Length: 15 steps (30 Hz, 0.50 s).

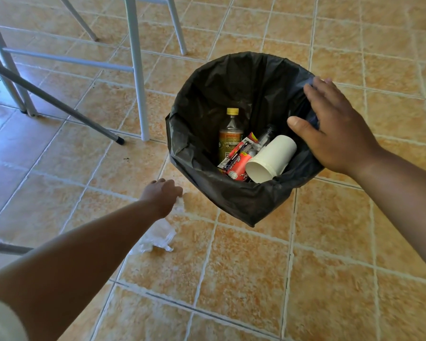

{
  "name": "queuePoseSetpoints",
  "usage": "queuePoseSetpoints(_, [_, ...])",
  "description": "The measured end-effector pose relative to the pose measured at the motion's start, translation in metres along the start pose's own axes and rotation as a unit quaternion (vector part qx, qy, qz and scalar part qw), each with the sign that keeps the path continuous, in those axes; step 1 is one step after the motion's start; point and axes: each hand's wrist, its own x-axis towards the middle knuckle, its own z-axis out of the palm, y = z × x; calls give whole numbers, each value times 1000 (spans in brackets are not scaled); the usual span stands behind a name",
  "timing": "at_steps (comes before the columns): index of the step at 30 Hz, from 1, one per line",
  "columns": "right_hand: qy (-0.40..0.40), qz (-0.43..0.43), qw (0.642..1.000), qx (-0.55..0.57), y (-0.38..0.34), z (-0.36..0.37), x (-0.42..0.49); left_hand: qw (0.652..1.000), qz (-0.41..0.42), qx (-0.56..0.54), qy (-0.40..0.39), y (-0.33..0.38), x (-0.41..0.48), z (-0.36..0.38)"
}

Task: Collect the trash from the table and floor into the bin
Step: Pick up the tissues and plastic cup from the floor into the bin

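A bin lined with a black bag (202,99) stands on the tiled floor. Inside lie a yellow-capped bottle (229,134), a red wrapper (239,158), a white paper cup (271,158) and a dark bottle (266,136). My right hand (340,129) grips the bin's right rim, thumb inside the bag. My left hand (161,195) is down at the floor left of the bin, fingers closed on a small white crumpled tissue (180,200). A clear crumpled plastic wrapper (158,236) lies on the floor just below that hand.
White metal table legs (137,70) and a crossbar stand to the upper left. A dark slanted rod with a black foot (119,140) rests on the floor near them. Orange tiles stretch to the right and front.
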Motion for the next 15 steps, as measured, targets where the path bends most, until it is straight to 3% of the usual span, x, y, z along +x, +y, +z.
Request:
queuePoseSetpoints(2, [3, -2, 1000, 2, 0, 0, 0, 994, -51, -88, 33, -4, 5, -9])
queuePoseSetpoints(5, [5, -2, 1000, 0, 1, 1, 1, 958, -134, -192, 168, -17, 15, -40])
queuePoseSetpoints(9, [6, -3, 1000, -2, 1, 2, 1, 838, -209, -408, 295, -32, 21, -119])
queuePoseSetpoints(13, [9, -5, 1000, -3, 1, 2, 1, 724, -154, -513, 435, -5, 5, -195])
queuePoseSetpoints(15, [9, -5, 1000, 0, 1, 2, 1, 702, -64, -524, 479, 20, -6, -223])
